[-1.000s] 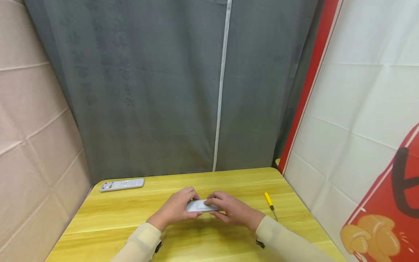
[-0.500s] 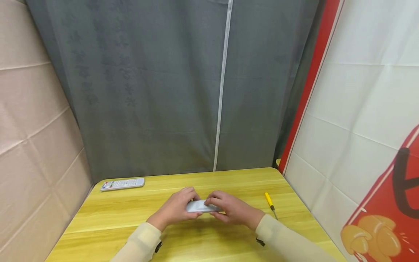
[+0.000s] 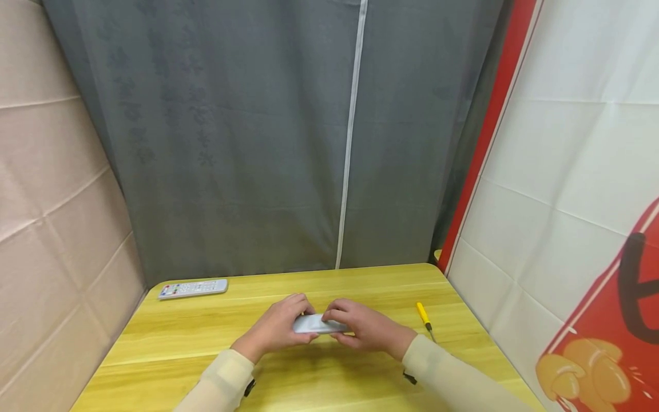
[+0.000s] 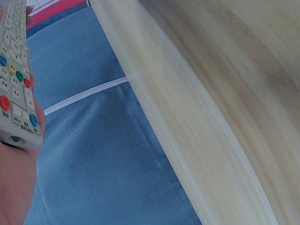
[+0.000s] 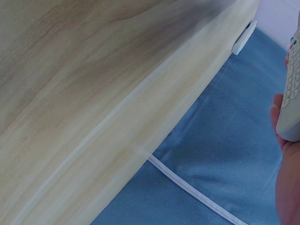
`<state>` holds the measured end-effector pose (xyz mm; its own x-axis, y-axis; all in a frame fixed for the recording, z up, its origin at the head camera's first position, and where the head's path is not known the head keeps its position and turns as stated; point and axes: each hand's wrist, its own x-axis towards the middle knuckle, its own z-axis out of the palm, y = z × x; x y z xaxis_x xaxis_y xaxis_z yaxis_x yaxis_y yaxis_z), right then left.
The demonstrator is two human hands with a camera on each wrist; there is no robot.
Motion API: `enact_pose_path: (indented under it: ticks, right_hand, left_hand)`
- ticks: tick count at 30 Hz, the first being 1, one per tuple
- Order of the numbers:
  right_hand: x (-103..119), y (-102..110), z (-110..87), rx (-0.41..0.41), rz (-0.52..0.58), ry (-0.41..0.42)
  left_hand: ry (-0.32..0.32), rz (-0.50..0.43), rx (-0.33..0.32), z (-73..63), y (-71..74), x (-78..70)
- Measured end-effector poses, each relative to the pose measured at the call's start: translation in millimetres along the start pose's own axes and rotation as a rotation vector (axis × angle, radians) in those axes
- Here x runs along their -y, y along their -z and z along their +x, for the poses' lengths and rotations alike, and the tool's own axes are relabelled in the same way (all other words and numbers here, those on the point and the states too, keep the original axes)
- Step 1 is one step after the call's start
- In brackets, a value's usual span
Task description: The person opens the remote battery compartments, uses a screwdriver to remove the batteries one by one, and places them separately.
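A pale grey remote control [image 3: 309,324] is held level between both hands over the middle of the table, its smooth back up. Its button side [image 4: 15,47] faces down, with red, blue, green and yellow keys in the left wrist view. My left hand [image 3: 278,325] grips the left end, thumb on the near edge and fingers on the far side. On the other end, my right hand [image 3: 368,329] pinches the remote, fingers bent over its back and thumb under the near edge. The right wrist view shows part of the key side [image 5: 291,93], cut off by the frame.
A second remote control [image 3: 193,289] lies keys up at the table's far left corner. On the right lies a yellow-handled screwdriver [image 3: 423,315], its shaft partly behind the right sleeve. The wooden table [image 3: 381,286] ends at a grey curtain [image 3: 257,171].
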<state>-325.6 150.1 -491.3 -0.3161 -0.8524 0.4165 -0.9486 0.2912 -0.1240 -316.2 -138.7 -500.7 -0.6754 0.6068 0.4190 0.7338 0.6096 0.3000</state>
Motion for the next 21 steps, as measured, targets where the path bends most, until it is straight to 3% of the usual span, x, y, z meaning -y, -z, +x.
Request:
enact_pose_path:
  ticks: [21]
  right_hand:
    - [0.1,5.0,3.7,0.019,-0.014,0.019]
  left_hand:
    - [-0.02,0.011,0.0,0.7,1.6,-0.9]
